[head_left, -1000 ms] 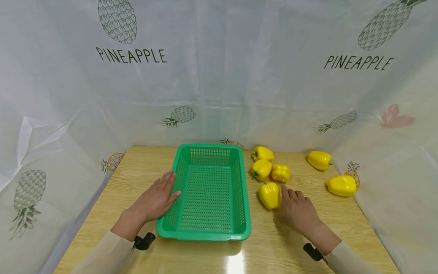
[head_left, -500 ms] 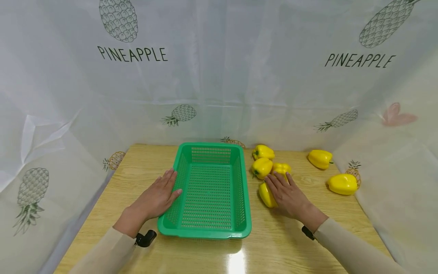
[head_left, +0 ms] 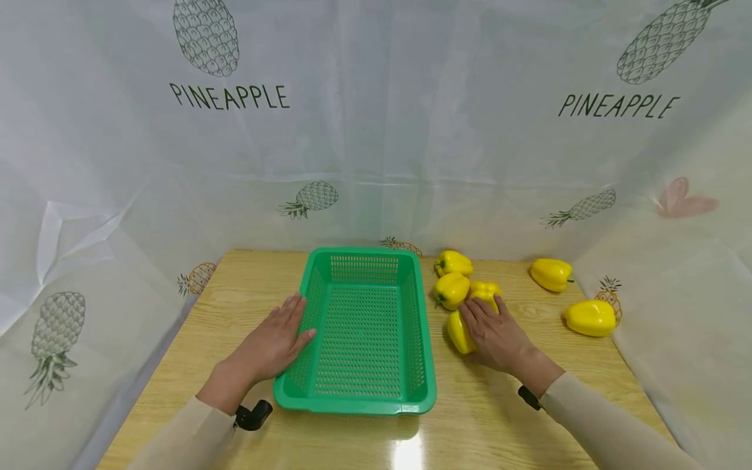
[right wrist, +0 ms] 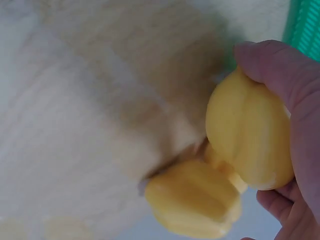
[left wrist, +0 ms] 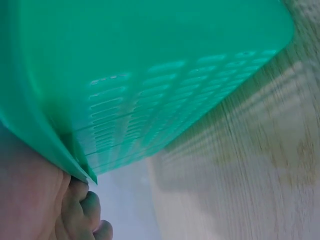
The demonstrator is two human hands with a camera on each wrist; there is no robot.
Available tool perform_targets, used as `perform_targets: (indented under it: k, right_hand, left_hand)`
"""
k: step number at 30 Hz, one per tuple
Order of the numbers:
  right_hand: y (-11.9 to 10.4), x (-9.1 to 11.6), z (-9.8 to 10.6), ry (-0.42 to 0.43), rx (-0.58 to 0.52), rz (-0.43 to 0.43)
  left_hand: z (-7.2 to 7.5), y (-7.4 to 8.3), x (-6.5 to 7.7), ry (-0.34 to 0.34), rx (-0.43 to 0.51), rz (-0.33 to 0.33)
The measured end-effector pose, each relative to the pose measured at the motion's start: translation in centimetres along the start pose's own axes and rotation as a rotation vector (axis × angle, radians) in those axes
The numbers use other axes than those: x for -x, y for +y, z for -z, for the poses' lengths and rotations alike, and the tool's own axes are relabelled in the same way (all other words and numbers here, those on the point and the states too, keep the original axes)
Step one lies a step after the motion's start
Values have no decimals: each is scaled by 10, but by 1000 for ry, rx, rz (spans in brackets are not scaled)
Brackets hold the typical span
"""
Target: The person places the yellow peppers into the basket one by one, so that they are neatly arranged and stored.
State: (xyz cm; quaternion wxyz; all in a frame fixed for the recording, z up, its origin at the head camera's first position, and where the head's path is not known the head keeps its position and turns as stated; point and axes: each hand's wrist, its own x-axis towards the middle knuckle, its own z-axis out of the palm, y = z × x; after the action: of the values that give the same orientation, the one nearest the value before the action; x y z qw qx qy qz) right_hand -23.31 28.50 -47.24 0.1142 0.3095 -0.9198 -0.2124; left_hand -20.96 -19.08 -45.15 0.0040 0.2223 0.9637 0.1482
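In the head view, my left hand [head_left: 267,344] rests on the left rim of a green plastic basket [head_left: 425,365]. Its fingers lie straight along the edge, the thumb over the inner side. From the left wrist, the palm of that hand [left wrist: 30,195] presses on the rim of the basket [left wrist: 150,40]. My right hand [head_left: 499,336] grips the nearest yellow bell pepper [head_left: 460,334], partly covering it. The right wrist view shows this bell pepper [right wrist: 250,130] between thumb and fingers. Another bell pepper [head_left: 486,291] sits just beyond my fingertips, partly hidden.
Two more bell peppers [head_left: 451,290] lie right of the basket, towards the back. Farther right are a bell pepper [head_left: 551,274] near the back edge and another bell pepper [head_left: 590,318] near the right edge. White printed sheeting [head_left: 376,130] surrounds the wooden table [head_left: 487,424].
My right hand has moved left from beside the nearest bell pepper onto it and now grips it. My left hand stays on the basket rim.
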Motion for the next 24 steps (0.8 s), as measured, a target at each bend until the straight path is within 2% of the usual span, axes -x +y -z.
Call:
perform_targets:
  k: [6, 13, 18, 24]
  right_hand:
    - [9, -11, 13, 76, -4, -34]
    - [30, -33, 45, 143, 30, -65]
    - [31, -75, 79, 199, 8, -61]
    - [4, -142, 115, 204, 8, -30]
  left_hand:
    - [0, 1, 0, -1, -12, 6]
    - [-1, -1, -2, 12, -1, -8]
    - [-3, -3, -1, 2, 3, -7]
    - [-4, -6, -2, 14, 3, -10]
